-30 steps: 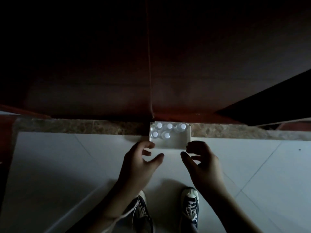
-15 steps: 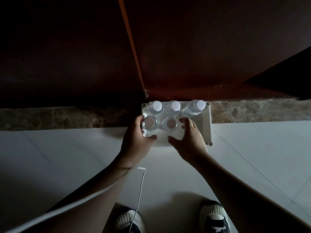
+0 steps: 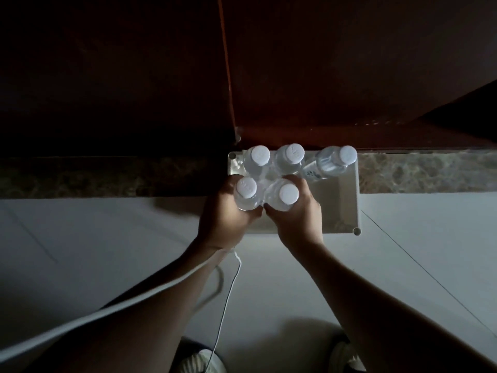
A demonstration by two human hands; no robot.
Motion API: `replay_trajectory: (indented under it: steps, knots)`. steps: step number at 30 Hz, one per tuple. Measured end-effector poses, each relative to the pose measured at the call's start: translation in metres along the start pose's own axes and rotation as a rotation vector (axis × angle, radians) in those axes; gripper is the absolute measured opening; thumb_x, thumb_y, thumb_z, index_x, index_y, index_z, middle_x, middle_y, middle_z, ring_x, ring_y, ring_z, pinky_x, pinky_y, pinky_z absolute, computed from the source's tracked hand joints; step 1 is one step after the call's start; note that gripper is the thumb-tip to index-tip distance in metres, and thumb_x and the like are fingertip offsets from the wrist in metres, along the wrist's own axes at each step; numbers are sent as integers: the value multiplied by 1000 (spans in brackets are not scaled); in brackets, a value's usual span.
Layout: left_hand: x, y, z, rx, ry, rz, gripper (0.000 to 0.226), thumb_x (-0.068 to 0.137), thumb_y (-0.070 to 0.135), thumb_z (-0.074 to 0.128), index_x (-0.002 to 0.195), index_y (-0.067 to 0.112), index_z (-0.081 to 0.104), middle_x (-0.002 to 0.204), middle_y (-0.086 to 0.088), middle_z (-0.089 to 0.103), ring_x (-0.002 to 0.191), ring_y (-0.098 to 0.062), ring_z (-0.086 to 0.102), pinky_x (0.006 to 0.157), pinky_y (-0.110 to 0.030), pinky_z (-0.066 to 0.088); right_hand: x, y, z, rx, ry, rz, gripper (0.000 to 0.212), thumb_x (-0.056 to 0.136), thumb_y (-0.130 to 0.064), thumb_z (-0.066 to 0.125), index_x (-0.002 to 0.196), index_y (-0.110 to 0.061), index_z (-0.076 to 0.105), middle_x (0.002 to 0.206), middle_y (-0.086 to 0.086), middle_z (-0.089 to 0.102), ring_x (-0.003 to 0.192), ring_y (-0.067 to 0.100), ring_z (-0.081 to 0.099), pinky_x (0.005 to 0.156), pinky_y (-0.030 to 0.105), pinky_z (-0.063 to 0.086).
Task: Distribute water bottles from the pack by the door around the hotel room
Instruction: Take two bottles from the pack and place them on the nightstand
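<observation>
A white open box [image 3: 347, 208] sits on the floor against the dark wooden door [image 3: 322, 76]. Three clear water bottles with white caps stand along its far side, at left [image 3: 258, 157], middle [image 3: 291, 156] and right [image 3: 336, 161], the right one tilted. My left hand [image 3: 223, 216] is wrapped around a front-left bottle [image 3: 245, 193]. My right hand [image 3: 298, 219] is wrapped around a front-right bottle [image 3: 285, 196]. Both held bottles are upright and raised toward me, side by side.
A brown marble threshold strip [image 3: 416, 170] runs along the door's foot. Pale floor tiles [image 3: 107, 251] spread in front. A thin white cable [image 3: 228, 297] hangs by my left arm. My shoes [image 3: 204, 362] are at the bottom edge. The room is dim.
I have bent closer to the box. My hands went from open above the floor to closing on the two front bottles, which now sit higher than before.
</observation>
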State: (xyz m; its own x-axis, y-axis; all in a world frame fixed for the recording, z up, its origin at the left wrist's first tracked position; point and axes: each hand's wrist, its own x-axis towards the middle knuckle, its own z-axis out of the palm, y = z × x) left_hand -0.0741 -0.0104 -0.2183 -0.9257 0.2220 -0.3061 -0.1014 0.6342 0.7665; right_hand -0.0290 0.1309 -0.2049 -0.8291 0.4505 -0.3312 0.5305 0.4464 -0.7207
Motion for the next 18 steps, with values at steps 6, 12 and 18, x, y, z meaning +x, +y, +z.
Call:
replay_trajectory:
  steps: [6, 12, 18]
  knots:
    - [-51, 97, -59, -12, 89, 15, 56, 60, 31, 90, 110, 24, 68, 89, 15, 72, 92, 4, 63, 71, 5, 36, -35, -79, -94, 190, 12, -69, 52, 69, -25, 86, 110, -28, 56, 92, -20, 67, 87, 0, 64, 70, 14, 49]
    - [-107, 256, -174, -280, 47, 72, 56, 58, 42, 83, 110, 31, 66, 99, 20, 74, 91, 0, 71, 77, -24, 56, -79, -219, -235, 502, -51, -195, 44, 69, -9, 82, 106, -1, 60, 94, 10, 72, 87, 23, 70, 76, 36, 56]
    - [-166, 449, -306, -411, 26, 164, 43, 59, 38, 80, 100, 36, 68, 92, 9, 76, 85, -9, 72, 75, -28, 56, -140, -380, -393, 804, -103, -234, 42, 64, 3, 75, 100, -9, 56, 83, 2, 70, 76, 18, 67, 69, 34, 55]
